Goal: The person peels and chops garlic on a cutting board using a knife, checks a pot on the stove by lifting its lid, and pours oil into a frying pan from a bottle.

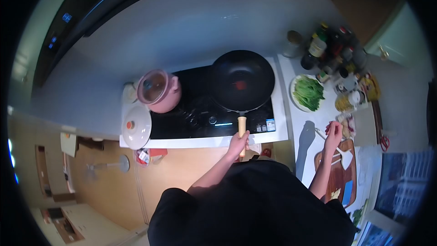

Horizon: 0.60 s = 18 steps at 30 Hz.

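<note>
My left hand (237, 146) is wrapped round the pale wooden handle (242, 125) of a black wok (241, 70). The wok rests on the right side of the black cooktop (195, 123), with a small reddish patch at its bottom. Over the right counter, my right hand (334, 133) has its fingers curled together beside a small plate of chopped ingredients (348, 126). Whatever is in those fingers is too small to name. Below that hand, a white spatula (346, 158) lies across a brown cutting board (339, 177).
A pink pot (166, 98) stands on the cooktop's left, near a white lid (136, 130). On the right counter are a plate of green leaves (308, 93), several bottles (317, 48), a glass jar (292, 45) and a blue-bladed item (348, 192) on the board.
</note>
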Motion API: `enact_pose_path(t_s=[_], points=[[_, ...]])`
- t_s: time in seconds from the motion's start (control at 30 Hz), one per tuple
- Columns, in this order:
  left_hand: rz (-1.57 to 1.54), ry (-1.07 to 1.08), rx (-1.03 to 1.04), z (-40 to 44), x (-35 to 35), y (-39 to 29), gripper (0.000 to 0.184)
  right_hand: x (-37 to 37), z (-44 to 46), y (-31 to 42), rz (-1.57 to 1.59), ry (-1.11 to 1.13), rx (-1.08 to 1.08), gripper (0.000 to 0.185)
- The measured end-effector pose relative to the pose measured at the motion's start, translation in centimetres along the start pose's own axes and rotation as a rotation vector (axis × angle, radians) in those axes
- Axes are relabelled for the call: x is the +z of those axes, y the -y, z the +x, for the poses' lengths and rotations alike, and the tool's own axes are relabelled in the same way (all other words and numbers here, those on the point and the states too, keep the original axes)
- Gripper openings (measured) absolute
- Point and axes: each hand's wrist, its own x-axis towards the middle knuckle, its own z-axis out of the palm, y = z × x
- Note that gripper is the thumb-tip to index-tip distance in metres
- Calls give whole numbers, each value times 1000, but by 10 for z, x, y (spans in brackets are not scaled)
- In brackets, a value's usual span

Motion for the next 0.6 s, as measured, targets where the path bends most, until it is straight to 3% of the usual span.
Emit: enact_pose_path(t_s=[0.17, 0.37, 0.6], points=[[50, 107, -37, -3, -15, -7, 46, 50, -18, 2, -8, 192, 89, 18], [110, 46, -38, -2, -45, -13, 66, 100, -42, 8, -20, 448, 102, 17], [234, -85, 90, -1, -131, -13, 47, 134, -53, 12, -73, 587, 104, 15]])
